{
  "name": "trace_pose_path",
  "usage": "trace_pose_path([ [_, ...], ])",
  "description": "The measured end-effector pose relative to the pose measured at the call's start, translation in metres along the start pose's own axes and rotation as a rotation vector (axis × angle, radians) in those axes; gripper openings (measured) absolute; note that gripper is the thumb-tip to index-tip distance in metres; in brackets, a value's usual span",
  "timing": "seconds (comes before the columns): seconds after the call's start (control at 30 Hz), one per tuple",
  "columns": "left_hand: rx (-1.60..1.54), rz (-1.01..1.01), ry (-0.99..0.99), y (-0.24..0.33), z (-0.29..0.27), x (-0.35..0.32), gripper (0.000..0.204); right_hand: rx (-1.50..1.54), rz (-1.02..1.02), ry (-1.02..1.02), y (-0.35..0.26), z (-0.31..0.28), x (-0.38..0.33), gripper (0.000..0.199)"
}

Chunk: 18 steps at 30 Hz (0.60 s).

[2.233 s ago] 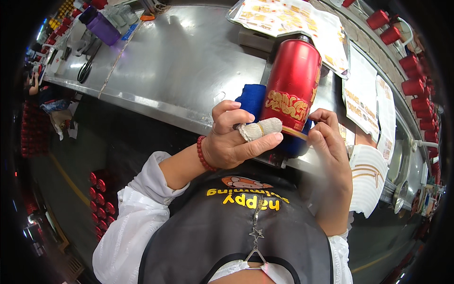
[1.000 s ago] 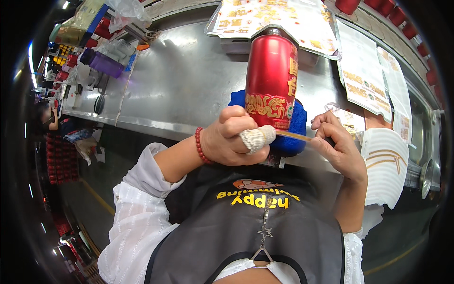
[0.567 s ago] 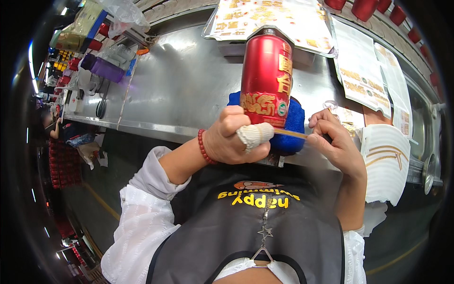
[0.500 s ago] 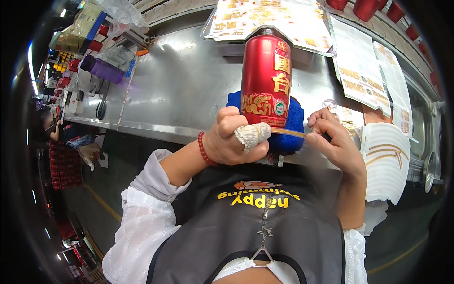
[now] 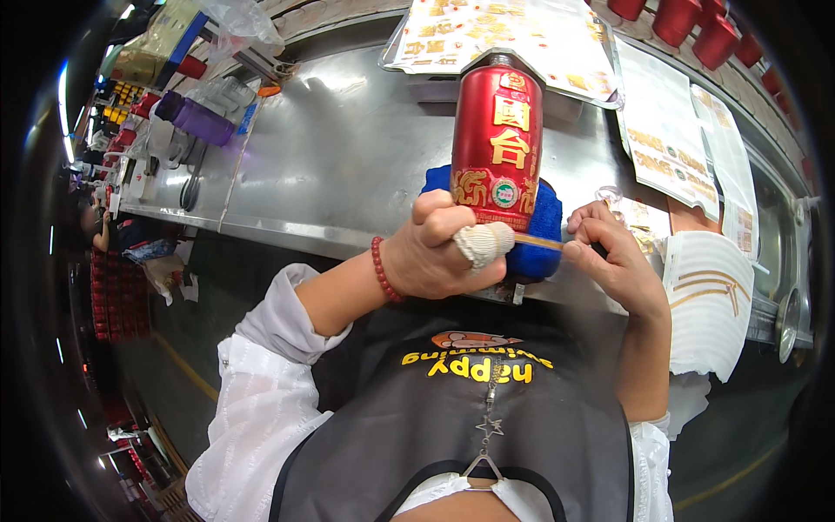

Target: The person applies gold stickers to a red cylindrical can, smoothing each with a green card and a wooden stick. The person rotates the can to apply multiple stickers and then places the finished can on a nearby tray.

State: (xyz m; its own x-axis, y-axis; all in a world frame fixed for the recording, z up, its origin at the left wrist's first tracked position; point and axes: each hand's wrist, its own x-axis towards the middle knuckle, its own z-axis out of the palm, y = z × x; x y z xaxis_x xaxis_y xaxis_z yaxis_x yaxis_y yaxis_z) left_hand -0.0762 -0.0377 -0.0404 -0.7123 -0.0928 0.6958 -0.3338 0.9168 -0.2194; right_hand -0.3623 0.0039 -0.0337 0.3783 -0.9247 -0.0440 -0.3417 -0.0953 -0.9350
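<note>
A red bottle with raised gold lettering and a dark neck lies on a blue cloth pad, its base toward me. My left hand is closed at the base of the bottle, a ribbed white cover over one finger. From there a narrow gold strip runs across to my right hand, which pinches its other end between thumb and finger. The left fingers hide where the strip meets the bottle.
Beyond the bottle, a tray of gold label sheets stands on the metal bench. More label sheets and a white pad with gold strips lie at right. A purple bottle is at far left; red containers stand at back right.
The red bottle has turned about its length, so its lettering and round seal sit further left on it. Both hands keep their grip on the bottle and strip.
</note>
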Motion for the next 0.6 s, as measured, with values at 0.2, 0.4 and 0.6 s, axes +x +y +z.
trace_pose_path([
  [0.2,0.079,-0.032,0.050,0.001,-0.002,-0.008,0.025,-0.001,0.001,0.011,-0.004,0.003,0.003,0.032],
  [0.4,-0.022,-0.011,-0.019,0.001,-0.005,0.003,0.029,0.018,0.007,0.014,0.000,0.004,0.004,0.030],
  [0.6,0.031,-0.030,0.040,0.001,-0.004,-0.004,0.026,0.064,0.001,0.005,-0.002,0.007,0.006,0.030],
])
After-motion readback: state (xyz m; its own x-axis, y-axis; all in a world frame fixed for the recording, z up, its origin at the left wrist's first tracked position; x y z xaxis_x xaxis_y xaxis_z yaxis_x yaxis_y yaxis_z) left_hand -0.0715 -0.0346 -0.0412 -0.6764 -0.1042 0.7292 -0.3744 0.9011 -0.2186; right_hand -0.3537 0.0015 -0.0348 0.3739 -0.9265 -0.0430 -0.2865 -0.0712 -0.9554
